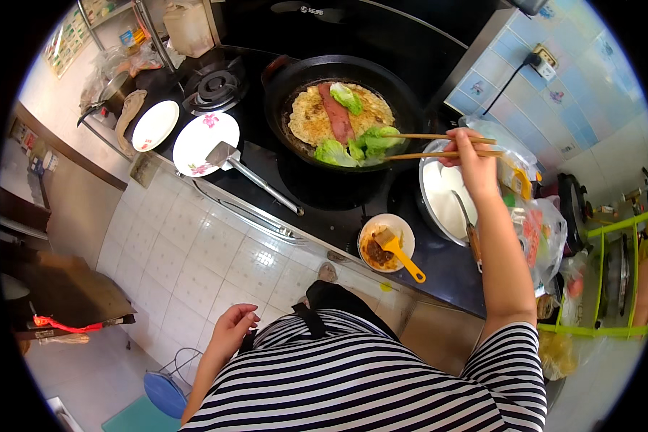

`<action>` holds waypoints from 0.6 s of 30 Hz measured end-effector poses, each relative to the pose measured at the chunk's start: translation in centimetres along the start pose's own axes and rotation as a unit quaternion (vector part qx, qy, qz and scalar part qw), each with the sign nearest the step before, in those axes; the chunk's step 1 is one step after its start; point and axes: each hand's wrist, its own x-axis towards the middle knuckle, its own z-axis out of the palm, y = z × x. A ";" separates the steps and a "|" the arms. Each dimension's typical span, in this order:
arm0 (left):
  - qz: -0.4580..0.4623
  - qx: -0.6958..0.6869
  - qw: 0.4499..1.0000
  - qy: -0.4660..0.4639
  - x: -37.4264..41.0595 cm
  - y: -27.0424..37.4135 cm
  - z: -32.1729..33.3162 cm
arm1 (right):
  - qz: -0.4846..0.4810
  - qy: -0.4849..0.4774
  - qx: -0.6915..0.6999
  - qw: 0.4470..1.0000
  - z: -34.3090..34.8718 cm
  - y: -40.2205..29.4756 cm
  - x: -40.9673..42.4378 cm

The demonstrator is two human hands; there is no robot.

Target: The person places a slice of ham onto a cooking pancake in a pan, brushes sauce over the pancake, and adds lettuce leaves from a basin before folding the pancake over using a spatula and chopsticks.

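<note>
A pair of wooden chopsticks (437, 136) is held in my right hand (474, 162), over the right rim of a black frying pan (281, 94). Their tips touch the lettuce leaf (378, 141) at the pan's lower right. Inside lies a browned flatbread (308, 113) with a long reddish strip of meat (336, 114) across it. A smaller lettuce piece (346, 98) rests over the meat, and another leaf (333, 153) lies at the near edge. My left hand (231, 329) hangs low beside my striped shirt, fingers loosely bent, holding nothing.
A metal spatula (259, 181) leans on a flowered plate (191, 143); a white oval plate (155, 125) sits beside it. Nearer me, a bowl of sauce (405, 224) holds a yellow brush (402, 259). Under my right forearm stands a basin of white batter (437, 189) with a ladle (464, 213).
</note>
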 end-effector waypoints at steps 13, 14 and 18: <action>-0.005 0.063 0.998 -0.024 7.7 9.6 0.7 | 0.044 -0.044 0.001 0.998 -0.4 0.5 2.6; -0.012 0.066 0.997 -0.042 8.5 9.7 0.8 | 0.040 -0.045 0.009 0.998 0.1 0.9 2.5; -0.029 0.068 0.991 -0.108 11.0 10.4 0.0 | 0.040 -0.016 0.021 0.999 1.0 0.4 1.9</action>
